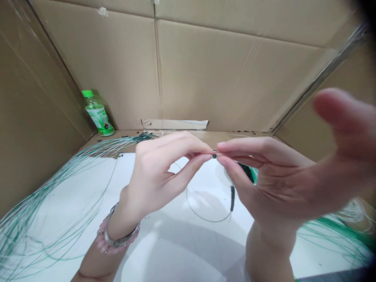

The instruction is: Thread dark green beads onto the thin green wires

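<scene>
My left hand (161, 168), with a silver bangle and pink beads at the wrist, pinches thumb against forefinger. My right hand (273, 176) meets it fingertip to fingertip, thumb and forefinger nearly together. Between both sets of tips sits a tiny dark green piece (214, 156), perhaps a bead; its exact shape is too small to tell. A thin cord (205, 220) loops below the hands to a dark ribbed, coil-like strand (232, 198) beside my right thumb. Another part of my right hand rises blurred at the right edge.
Green and white cords (58, 188) spread over the white surface (176, 243) at left, their dark ends bunched at the back. More green cords (337, 235) lie at right. A green-capped bottle (100, 117) stands in the left back corner. Cardboard walls (205, 70) enclose the workspace.
</scene>
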Available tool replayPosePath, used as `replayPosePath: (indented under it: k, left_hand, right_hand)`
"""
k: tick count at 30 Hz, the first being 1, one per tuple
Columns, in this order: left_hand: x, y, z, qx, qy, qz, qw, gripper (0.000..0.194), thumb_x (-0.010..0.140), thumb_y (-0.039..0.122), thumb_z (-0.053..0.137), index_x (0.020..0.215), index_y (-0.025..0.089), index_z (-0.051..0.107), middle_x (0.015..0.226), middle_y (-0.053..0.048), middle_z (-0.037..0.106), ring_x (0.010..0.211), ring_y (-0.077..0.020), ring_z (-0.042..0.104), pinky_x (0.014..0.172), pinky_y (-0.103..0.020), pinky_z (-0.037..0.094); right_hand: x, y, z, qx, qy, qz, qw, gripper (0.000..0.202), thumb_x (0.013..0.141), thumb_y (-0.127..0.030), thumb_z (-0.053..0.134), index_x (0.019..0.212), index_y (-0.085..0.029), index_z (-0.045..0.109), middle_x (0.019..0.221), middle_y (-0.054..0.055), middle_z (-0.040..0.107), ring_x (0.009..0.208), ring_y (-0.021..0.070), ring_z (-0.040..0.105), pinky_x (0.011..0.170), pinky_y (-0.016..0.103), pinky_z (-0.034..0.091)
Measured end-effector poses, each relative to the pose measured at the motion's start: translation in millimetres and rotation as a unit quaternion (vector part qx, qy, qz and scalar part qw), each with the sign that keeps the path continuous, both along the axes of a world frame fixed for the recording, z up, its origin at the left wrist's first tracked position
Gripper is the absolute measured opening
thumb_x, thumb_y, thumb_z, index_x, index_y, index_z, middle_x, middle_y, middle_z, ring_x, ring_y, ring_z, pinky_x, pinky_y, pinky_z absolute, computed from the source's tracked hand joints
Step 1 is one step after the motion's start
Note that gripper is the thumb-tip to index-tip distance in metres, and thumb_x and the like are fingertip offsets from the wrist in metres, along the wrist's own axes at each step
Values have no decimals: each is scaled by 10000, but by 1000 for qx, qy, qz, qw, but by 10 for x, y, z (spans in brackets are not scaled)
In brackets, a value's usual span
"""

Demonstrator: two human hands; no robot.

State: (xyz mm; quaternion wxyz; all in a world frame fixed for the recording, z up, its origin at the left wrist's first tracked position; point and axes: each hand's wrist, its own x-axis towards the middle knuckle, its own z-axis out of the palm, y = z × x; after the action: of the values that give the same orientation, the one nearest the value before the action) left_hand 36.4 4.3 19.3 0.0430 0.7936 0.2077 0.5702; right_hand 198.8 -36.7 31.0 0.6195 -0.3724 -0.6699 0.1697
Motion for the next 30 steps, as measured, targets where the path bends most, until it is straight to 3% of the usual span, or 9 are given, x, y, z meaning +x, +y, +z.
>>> replayPosePath:
  k: [5,8,10,13,18,21,23,26,30]
  left_hand:
    - [23,40,-22,-5,13,35,999,99,786,100,620,720,173,608,644,38,631,572,-67,559,540,-183,464]
    - [33,74,-40,-3,-2,60,998,95,799,122,598,721,177,594,632,32,607,554,-78,549,535,-201,469]
    - [32,97,-48,0,-14,71,997,94,803,131,590,722,178,584,635,30,598,556,-80,547,537,-199,472]
    - [30,121,-57,-4,-24,74,997,90,803,126,590,728,176,582,659,23,610,581,-82,549,550,-197,474]
    - [46,146,-61,-38,-24,38,998,83,801,136,603,725,171,601,643,21,600,582,-86,539,559,-202,466]
    - [78,213,-98,-83,-72,-8,994,38,807,180,614,773,171,629,712,3,626,646,-93,570,625,-206,481]
    - [130,295,-177,-158,-120,-79,977,127,839,263,584,915,177,636,866,-37,659,788,-121,609,734,-238,497]
    - [268,412,-379,-333,-121,-255,900,348,883,417,480,1102,162,572,1050,-102,643,998,-173,591,914,-323,446]
    - [442,368,-632,-564,12,-482,670,554,879,578,288,1054,124,554,883,-116,647,845,-192,618,868,-357,436]
  right_hand:
    - [-78,87,-76,89,-111,-68,987,608,729,-80,681,1188,-409,457,1309,-37,486,819,162,680,702,293,597]
    - [-64,107,-45,31,-109,-70,991,598,733,-85,651,1212,-358,422,1000,-27,624,746,145,666,651,279,577]
    - [-35,124,-29,-25,-114,-49,992,565,719,-87,637,1194,-310,427,772,-46,613,726,147,647,637,275,564]
    - [20,171,-37,-80,-154,-22,985,457,727,-139,643,1146,-249,498,745,-32,619,759,141,632,641,257,555]
    - [59,303,-96,-75,-155,7,985,59,813,-252,611,828,-211,651,757,-14,649,716,109,608,573,199,499]
    - [40,388,-132,-68,-109,43,991,137,815,-240,615,687,-199,641,643,-30,613,621,87,569,499,182,435]
    - [25,442,-157,-56,-34,50,997,136,804,-246,632,676,-206,652,630,-32,606,585,78,545,476,181,410]
    - [23,518,-191,-26,121,61,990,110,799,-281,641,709,-231,681,659,-27,612,557,72,523,473,189,416]
    - [77,587,-203,-16,271,36,962,82,779,-287,635,724,-239,671,714,-7,608,680,96,576,474,173,409]
